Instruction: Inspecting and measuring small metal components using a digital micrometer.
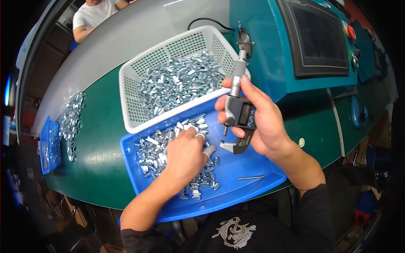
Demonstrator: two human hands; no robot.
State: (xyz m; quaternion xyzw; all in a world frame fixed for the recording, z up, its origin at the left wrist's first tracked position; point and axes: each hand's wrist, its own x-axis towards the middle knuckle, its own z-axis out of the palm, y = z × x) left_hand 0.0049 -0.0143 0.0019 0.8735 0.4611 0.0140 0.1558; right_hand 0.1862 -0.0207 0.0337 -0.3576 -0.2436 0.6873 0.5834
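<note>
My right hand (265, 114) is wrapped round a digital micrometer (238, 111), held upright with its thimble at the top and its frame below. No part shows between the micrometer's measuring faces. Over the blue tray (249, 162), my left hand (185, 152) dips into a heap of small shiny metal pieces (154, 147). Its fingers are curled, with pale covers on the thumb and one finger. The fingertips are partly hidden, so anything pinched there cannot be made out. A thin metal rod (250, 178) lies in the tray's right part.
Behind the tray stands a white perforated basket (128, 101) full of similar pieces. Left are a loose pile (72, 122) and a small blue bin (45, 145). A teal machine with a screen (318, 40) stands at right. Another person (95, 17) is across the table.
</note>
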